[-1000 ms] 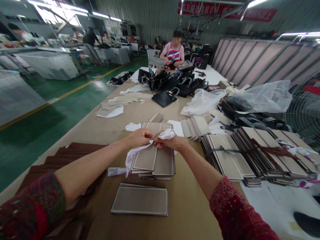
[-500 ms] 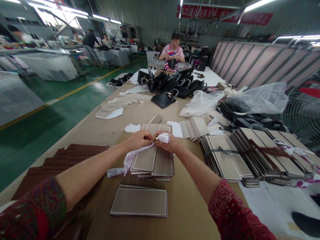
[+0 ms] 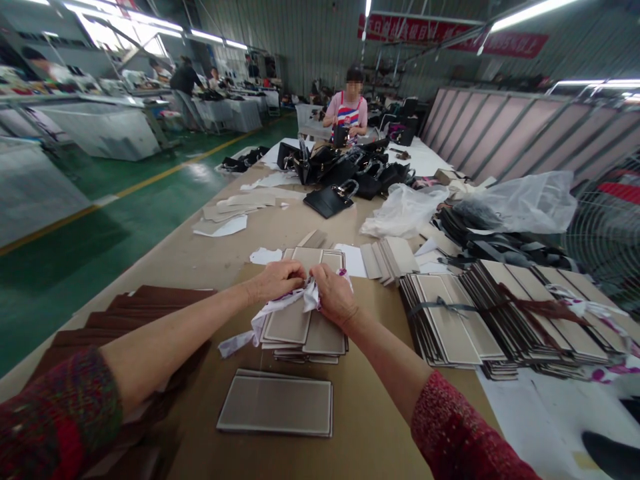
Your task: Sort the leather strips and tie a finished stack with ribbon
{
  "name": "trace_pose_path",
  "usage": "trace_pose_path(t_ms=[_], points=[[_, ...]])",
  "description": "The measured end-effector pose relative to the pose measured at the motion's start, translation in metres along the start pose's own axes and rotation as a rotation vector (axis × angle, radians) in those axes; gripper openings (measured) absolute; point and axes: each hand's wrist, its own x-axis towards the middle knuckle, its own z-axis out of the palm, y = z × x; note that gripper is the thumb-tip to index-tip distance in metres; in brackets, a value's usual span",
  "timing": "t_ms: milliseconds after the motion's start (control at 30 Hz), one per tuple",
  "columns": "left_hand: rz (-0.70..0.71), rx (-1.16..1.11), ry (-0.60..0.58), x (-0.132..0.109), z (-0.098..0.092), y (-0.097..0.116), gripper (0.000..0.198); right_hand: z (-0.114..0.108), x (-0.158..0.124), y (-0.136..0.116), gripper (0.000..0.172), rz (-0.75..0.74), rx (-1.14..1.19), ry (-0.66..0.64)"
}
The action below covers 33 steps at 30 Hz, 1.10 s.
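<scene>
pinching a white cloth strip [image 3: 283,304] between the fingertips of the left hand [image 3: 280,279] and of the right hand [image 3: 336,293], close together above the far half of a stack of beige panels [image 3: 287,328] in mid-table. set well in from the long left edge of the table [image 3: 195,267], with bare brown surface to the right as far as the tied bundles [image 3: 450,327], only a narrow gap in front before a low pile of panels [image 3: 275,403], and overlapping brown sheets [image 3: 150,313] off to the left. bordered at the far right by a fanned row of beige pieces [image 3: 393,259]. pointed lengthwise away from the wearer, near to far, in the case of the stack's top panels, side by side; run crosswise over them, in the case of the strip, with one loose tail trailing left and nearer, past the stack's left side, and a purple-spotted part showing just beyond the right hand.
</scene>
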Motion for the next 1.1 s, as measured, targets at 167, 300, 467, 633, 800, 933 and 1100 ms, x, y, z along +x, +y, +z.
trace_pose_path(t_ms=[167, 300, 467, 633, 800, 933, 1100], points=[[0.004, -0.055, -0.047, 0.006, -0.001, -0.004, 0.027, 0.002, -0.001, 0.001, 0.012, -0.022, 0.014, 0.021], [0.000, -0.108, -0.105, 0.010, -0.004, -0.006, 0.030, 0.007, 0.000, 0.003, 0.009, -0.031, 0.032, 0.072], [-0.016, -0.078, -0.073, 0.014, -0.004, -0.011, 0.027, 0.008, 0.000, 0.003, 0.007, -0.041, 0.043, 0.084], [0.057, 0.096, 0.005, 0.015, -0.009, 0.003, 0.012, 0.007, 0.000, 0.004, 0.012, -0.041, 0.059, 0.082], [0.426, 0.697, 0.056, 0.018, -0.019, 0.034, 0.006, 0.007, 0.002, 0.003, 0.018, -0.005, 0.072, 0.075], [0.440, 0.734, 0.110, 0.015, -0.017, 0.031, 0.011, 0.007, 0.002, 0.002, 0.017, 0.010, 0.074, 0.061], [0.327, 0.291, -0.059, 0.017, -0.014, -0.002, 0.028, 0.009, 0.002, 0.003, 0.017, -0.019, 0.075, 0.063]])
